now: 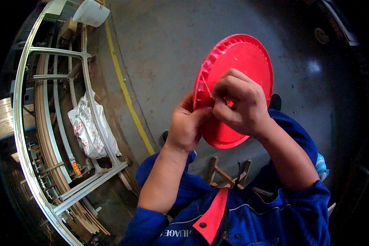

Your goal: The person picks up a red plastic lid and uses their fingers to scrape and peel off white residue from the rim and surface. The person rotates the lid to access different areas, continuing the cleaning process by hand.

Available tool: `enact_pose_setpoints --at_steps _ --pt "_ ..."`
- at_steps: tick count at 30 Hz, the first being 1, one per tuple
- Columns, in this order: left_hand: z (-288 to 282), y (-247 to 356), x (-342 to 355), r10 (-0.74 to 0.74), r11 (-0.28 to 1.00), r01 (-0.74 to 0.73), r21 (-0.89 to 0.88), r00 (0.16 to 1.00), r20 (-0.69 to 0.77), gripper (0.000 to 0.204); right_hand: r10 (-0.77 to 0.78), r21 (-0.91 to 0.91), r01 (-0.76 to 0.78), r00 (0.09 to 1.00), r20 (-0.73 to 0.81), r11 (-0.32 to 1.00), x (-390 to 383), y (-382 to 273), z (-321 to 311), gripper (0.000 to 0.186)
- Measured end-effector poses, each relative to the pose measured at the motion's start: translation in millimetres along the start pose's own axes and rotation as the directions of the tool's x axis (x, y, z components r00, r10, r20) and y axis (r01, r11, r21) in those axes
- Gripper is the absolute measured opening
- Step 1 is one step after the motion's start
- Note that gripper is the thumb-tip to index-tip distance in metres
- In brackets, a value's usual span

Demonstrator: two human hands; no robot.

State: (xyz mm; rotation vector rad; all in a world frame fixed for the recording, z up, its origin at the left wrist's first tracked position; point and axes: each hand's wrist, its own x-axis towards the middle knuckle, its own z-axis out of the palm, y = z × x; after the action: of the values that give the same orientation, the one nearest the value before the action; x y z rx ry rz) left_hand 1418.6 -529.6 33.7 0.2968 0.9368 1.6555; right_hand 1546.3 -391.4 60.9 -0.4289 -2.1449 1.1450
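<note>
A round red plastic bucket lid [252, 55] is held up in front of me, tilted, with its ribbed inner rim facing me. My left hand [186, 126] is closed on the lid's lower left edge, thumb over the near face and fingers behind. Over the lid's middle, my right hand [244, 102] is closed with its fingers curled into a pinch. From it a thin pale strand [205, 84] runs toward the ribbed rim. The right fingertips are partly hidden, close to the left thumb.
A metal frame rack [24, 135] with long strips stands at the left, beside a white sack [92, 127]. A white bucket [91, 13] is at the far left. A yellow line [125, 88] crosses the grey floor. A wooden stool-like frame [225, 176] shows between my legs.
</note>
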Motion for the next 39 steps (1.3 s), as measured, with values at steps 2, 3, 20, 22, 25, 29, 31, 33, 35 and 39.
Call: enact_pose_setpoints --at_steps 2,3,20,22,25,29,31,33,35,39 --pt "-3.4 4.7 0.6 0.008 0.999 -0.009 -0.049 1.000 -0.009 0.039 0.061 0.124 -0.059 0.998 -0.019 0.991 -3.6 -5.4 0.3 0.012" --pt "-2.0 7.8 0.3 0.018 0.999 -0.019 -0.045 1.000 -0.025 0.040 0.092 0.187 -0.086 0.995 -0.025 0.979 -4.2 -7.6 0.7 0.013" --pt "2.3 0.4 3.9 0.102 0.990 -0.095 0.101 0.992 -0.069 0.040 0.569 0.664 -0.495 0.813 0.125 0.561 7.1 -5.5 -3.9 0.017" --pt "1.4 -1.9 4.2 0.123 0.983 -0.112 0.143 0.990 -0.069 0.040 0.501 0.622 -0.443 0.861 0.092 0.646 5.5 -4.1 -2.3 0.016" --pt "-1.5 -3.5 4.5 0.134 0.977 -0.118 0.178 0.988 -0.079 0.038 0.462 0.610 -0.411 0.883 0.082 0.678 2.5 -6.4 2.3 0.008" --pt "1.3 -0.8 4.3 0.132 0.982 -0.120 0.148 0.988 -0.078 0.038 0.466 0.479 -0.480 0.871 0.157 0.735 -0.3 -11.3 1.5 0.022" --pt "1.5 0.9 2.8 0.126 0.985 -0.115 0.129 0.989 -0.075 0.039 0.474 0.400 -0.480 0.872 0.121 0.781 -2.9 -10.9 1.4 0.025" --pt "2.7 6.6 0.6 0.117 0.988 -0.107 0.109 0.989 -0.089 0.042 0.519 0.357 -0.501 0.853 0.052 0.788 -5.2 -12.3 1.8 0.024" --pt "5.2 9.5 0.3 0.114 0.991 -0.107 0.075 0.989 -0.097 0.044 0.518 0.293 -0.493 0.855 -0.012 0.819 -7.6 -9.6 -2.2 0.020" --pt "6.4 10.8 2.8 0.122 0.992 -0.118 0.050 0.989 -0.080 0.046 0.326 0.064 -0.320 0.937 -0.124 0.945 -11.0 1.1 6.0 0.014"
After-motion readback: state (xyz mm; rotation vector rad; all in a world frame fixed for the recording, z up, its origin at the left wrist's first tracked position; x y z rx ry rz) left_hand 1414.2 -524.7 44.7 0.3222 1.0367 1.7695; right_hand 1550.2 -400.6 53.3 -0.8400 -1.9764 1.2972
